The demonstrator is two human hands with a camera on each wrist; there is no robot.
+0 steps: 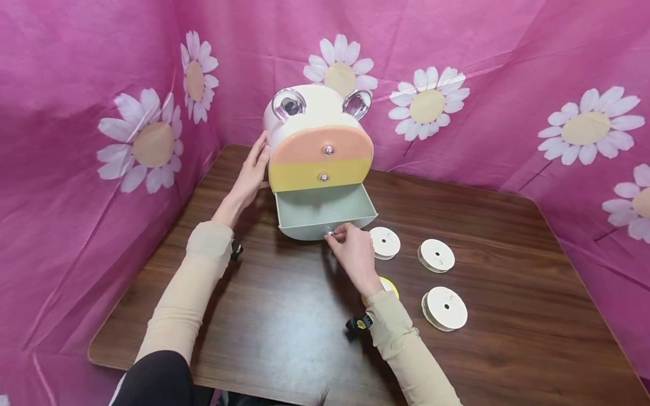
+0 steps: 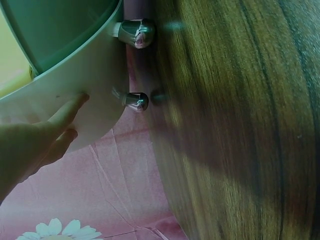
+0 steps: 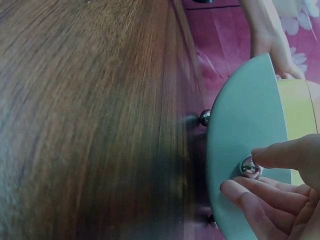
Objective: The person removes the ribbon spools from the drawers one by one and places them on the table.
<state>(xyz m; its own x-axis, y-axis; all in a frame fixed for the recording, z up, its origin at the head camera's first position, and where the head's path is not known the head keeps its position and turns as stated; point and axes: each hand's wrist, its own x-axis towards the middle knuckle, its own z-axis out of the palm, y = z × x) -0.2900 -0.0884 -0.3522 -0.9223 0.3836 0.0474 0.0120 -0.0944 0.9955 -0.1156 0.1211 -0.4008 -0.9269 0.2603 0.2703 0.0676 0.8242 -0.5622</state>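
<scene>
A small frog-faced drawer cabinet [image 1: 315, 110] with a white body stands toward the back of the table. Its bottom green drawer [image 1: 304, 232] is pulled out, and nothing shows inside. My right hand [image 1: 354, 252] pinches that drawer's silver knob [image 3: 251, 168] between thumb and fingers. Against the cabinet's left side rests my left hand [image 1: 250, 176], its visible fingers fairly straight on the white wall [image 2: 95, 75]. Above the green drawer, the yellow drawer [image 1: 299, 176] and the orange drawer [image 1: 299, 148] are closed.
White spools [image 1: 443, 255] lie flat on the brown table [image 1: 284, 316] to the right: one beside the right hand, another [image 1: 449, 310] nearer the front. A yellow-rimmed spool [image 1: 390, 286] is partly hidden under the right wrist. Pink flowered cloth [image 1: 482, 34] hangs around the table.
</scene>
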